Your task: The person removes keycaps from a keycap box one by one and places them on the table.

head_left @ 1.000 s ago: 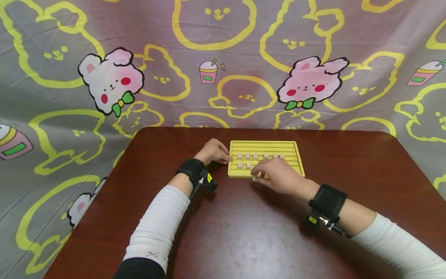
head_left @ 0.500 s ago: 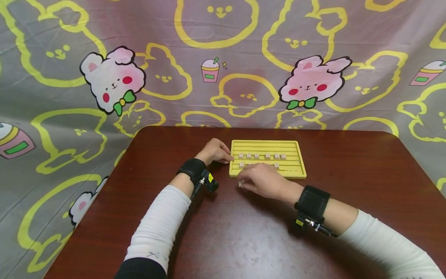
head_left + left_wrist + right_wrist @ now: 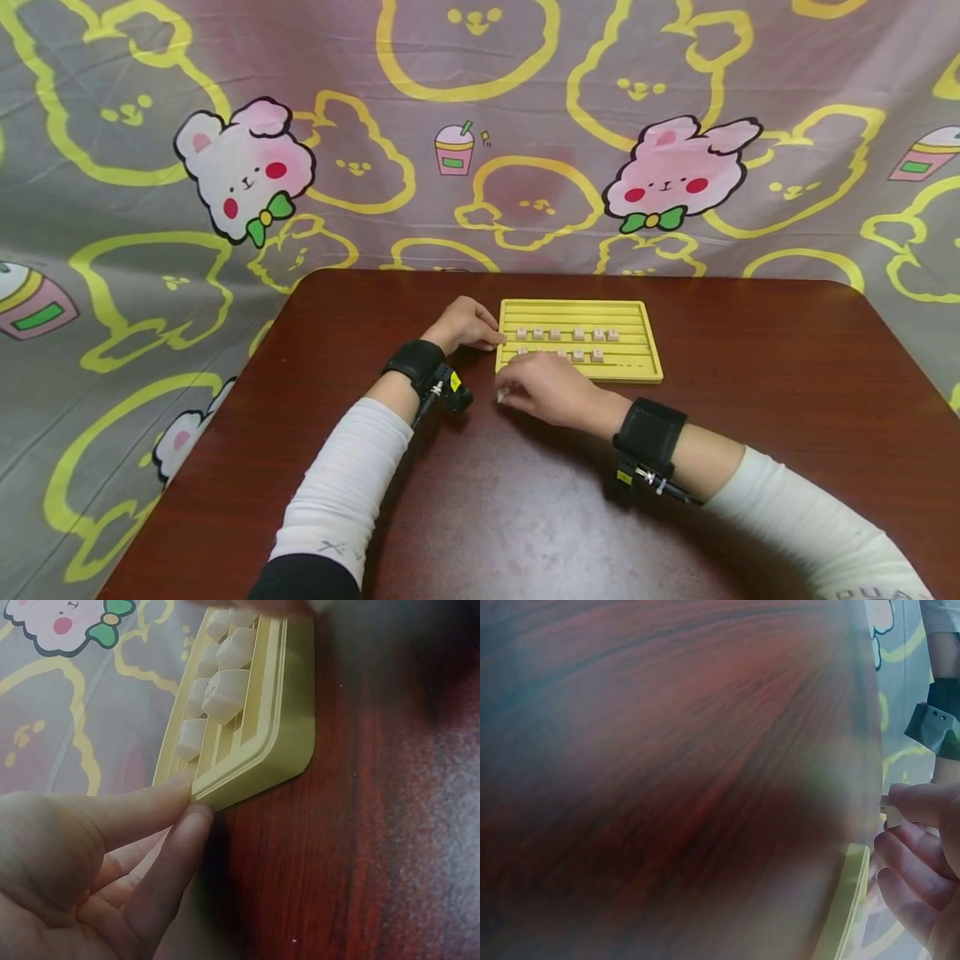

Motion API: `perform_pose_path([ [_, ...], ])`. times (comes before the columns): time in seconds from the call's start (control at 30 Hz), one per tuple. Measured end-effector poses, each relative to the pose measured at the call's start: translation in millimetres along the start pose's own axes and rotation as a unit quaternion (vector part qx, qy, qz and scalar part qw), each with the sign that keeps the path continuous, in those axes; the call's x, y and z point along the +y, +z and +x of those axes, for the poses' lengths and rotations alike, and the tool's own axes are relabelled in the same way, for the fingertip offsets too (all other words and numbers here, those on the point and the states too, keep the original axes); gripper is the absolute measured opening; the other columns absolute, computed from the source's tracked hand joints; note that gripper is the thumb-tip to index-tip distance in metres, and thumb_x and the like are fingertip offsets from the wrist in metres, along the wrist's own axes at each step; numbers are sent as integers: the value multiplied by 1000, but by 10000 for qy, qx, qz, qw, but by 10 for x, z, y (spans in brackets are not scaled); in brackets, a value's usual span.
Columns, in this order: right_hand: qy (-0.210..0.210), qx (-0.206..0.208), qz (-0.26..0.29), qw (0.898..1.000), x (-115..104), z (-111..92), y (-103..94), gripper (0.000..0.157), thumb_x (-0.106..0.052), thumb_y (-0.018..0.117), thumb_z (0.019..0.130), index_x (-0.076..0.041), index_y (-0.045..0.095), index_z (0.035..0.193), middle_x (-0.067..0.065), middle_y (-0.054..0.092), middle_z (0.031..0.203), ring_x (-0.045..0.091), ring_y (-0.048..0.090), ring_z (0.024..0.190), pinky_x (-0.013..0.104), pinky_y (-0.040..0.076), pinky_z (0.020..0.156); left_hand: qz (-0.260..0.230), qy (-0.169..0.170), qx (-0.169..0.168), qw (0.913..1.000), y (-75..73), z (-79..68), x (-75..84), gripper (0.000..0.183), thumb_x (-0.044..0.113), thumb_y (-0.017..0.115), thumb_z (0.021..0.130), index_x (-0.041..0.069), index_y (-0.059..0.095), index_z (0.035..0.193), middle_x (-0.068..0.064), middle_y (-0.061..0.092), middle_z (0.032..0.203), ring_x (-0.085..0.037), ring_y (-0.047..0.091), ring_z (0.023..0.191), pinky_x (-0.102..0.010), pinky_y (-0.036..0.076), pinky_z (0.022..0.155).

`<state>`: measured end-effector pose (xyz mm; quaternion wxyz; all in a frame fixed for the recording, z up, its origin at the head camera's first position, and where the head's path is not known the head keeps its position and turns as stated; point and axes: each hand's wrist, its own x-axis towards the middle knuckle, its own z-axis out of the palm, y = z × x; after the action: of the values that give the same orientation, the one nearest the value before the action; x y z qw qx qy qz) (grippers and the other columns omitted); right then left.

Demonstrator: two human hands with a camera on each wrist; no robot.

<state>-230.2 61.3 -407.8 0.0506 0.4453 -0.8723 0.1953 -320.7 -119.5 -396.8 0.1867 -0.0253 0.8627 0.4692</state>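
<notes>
A shallow yellow ridged tray lies near the far edge of the table. Two of its rows bear small white blocks with faint marks on top, such as a far-row block and a near-row block. At the tray's left side, my left hand pinches the rim between thumb and finger, seen closely in the left wrist view. My right hand is over the tray's front left part, covering some of the near row. Between its thumb and finger it pinches a small white block.
The dark reddish-brown table reaches toward me on both sides of the tray. Behind it hangs a cartoon-printed cloth. Each wrist wears a black strap with a small camera, including the left wrist strap.
My right hand has moved left along the tray's front edge with the small white block, uncovering more blocks on the right. The left hand keeps its place on the rim.
</notes>
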Motion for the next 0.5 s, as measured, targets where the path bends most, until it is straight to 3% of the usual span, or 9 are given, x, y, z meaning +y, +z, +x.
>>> perform_pose_path([
  [0.5, -133, 119, 79, 9998, -22, 111, 174, 6, -18, 73, 91, -18, 75, 96, -6, 71, 92, 8, 67, 87, 28, 58, 78, -127, -28, -50, 9999, -1, 31, -34, 26, 4, 80, 81, -6, 70, 103, -14, 65, 97, -9, 66, 59, -26, 64, 67],
])
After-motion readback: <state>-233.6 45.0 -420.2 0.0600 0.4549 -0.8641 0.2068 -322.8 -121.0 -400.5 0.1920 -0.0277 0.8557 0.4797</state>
